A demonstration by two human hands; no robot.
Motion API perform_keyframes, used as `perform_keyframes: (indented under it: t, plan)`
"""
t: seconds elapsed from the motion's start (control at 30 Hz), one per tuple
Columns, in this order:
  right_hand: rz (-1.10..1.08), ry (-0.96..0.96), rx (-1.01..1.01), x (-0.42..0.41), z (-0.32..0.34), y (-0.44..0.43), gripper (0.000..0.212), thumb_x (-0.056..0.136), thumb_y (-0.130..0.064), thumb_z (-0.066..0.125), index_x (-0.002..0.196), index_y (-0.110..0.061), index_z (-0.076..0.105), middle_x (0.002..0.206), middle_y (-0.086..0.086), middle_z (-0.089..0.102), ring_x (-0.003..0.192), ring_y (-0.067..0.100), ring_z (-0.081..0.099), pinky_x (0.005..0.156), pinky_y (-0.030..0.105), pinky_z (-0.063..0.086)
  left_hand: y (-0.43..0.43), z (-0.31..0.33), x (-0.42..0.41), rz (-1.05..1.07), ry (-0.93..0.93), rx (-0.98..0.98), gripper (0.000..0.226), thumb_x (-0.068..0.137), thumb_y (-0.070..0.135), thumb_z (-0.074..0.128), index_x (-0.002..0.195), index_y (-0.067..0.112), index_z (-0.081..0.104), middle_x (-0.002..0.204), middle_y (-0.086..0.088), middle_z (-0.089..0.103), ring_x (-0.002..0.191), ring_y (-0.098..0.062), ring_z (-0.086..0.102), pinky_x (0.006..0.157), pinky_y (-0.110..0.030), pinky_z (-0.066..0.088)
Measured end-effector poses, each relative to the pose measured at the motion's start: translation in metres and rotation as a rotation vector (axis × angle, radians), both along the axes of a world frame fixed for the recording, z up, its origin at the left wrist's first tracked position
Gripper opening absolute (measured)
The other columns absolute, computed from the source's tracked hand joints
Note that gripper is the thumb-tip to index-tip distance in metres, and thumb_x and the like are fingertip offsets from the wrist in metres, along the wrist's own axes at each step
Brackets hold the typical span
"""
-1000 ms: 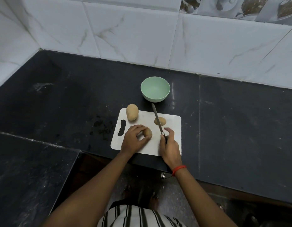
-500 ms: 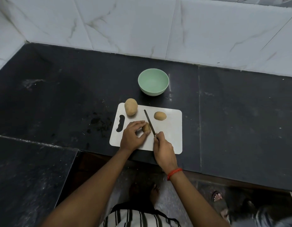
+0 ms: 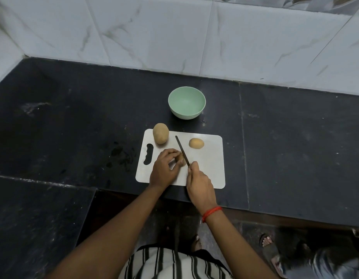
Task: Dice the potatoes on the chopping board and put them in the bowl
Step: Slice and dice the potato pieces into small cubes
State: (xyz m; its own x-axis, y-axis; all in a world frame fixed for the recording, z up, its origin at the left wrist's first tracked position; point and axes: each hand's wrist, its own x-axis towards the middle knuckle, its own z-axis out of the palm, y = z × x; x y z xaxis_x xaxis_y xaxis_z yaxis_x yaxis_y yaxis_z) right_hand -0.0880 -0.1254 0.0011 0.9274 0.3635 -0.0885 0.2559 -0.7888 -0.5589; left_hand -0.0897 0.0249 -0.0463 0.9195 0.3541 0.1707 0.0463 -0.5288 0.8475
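One potato (image 3: 181, 159) gripped under left hand (image 3: 164, 168).

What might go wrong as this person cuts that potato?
1. The left hand grips the potato with its fingertips right beside the knife; a slip might nick them.
2. The potato looks round and uncut, so it may roll under the blade.
3. The chopping board lies near the front edge of the counter; hard pressing by the right hand could shift it.
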Motion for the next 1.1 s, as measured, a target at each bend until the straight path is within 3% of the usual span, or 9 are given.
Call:
perform_keyframes:
  t: [0.47, 0.77, 0.9, 1.1]
  plan:
    - [-0.007, 0.037, -0.041, 0.008, -0.001, 0.011, 0.002, 0.106, -0.02, 0.034, 0.106, -0.018, 0.035, 0.084, 0.01, 0.06, 0.067, 0.035, 0.055, 0.056, 0.037, 0.037, -0.001, -0.003, 0.002, 0.019, 0.004, 0.048, 0.027, 0.094, 0.023, 0.074, 0.117, 0.011, 0.075, 0.104, 0.005, 0.067, 0.112, -0.013, 0.063, 0.091, -0.037, 0.056]
    - [-0.047, -0.015, -0.046, -0.014, -0.011, 0.0, 0.012, 0.106, -0.019, 0.033, 0.095, -0.02, 0.032, 0.075, 0.007, 0.057, 0.062, 0.033, 0.056, 0.051, 0.037, 0.036, -0.002, -0.001, 0.002, 0.014, -0.017, 0.082, 0.021, 0.093, 0.021, 0.074, 0.109, 0.008, 0.076, 0.099, 0.002, 0.068, 0.106, -0.015, 0.063, 0.09, -0.025, 0.052]
    - [-0.035, -0.009, -0.071, -0.001, -0.008, 0.009, 0.003, 0.105, -0.017, 0.034, 0.102, -0.016, 0.035, 0.078, 0.01, 0.059, 0.065, 0.038, 0.056, 0.054, 0.037, 0.034, 0.0, 0.0, 0.001, -0.021, -0.025, 0.131, 0.019, 0.095, 0.022, 0.072, 0.108, 0.009, 0.076, 0.098, 0.002, 0.069, 0.102, -0.013, 0.059, 0.089, -0.011, 0.042]
    - [-0.011, 0.016, -0.08, 0.018, 0.002, 0.026, 0.014, 0.105, -0.019, 0.036, 0.118, -0.015, 0.041, 0.089, 0.015, 0.065, 0.076, 0.04, 0.063, 0.059, 0.035, 0.036, 0.0, 0.001, 0.001, -0.05, 0.005, 0.148, 0.018, 0.099, 0.024, 0.066, 0.108, 0.01, 0.073, 0.096, 0.003, 0.062, 0.099, -0.012, 0.053, 0.086, -0.005, 0.035]
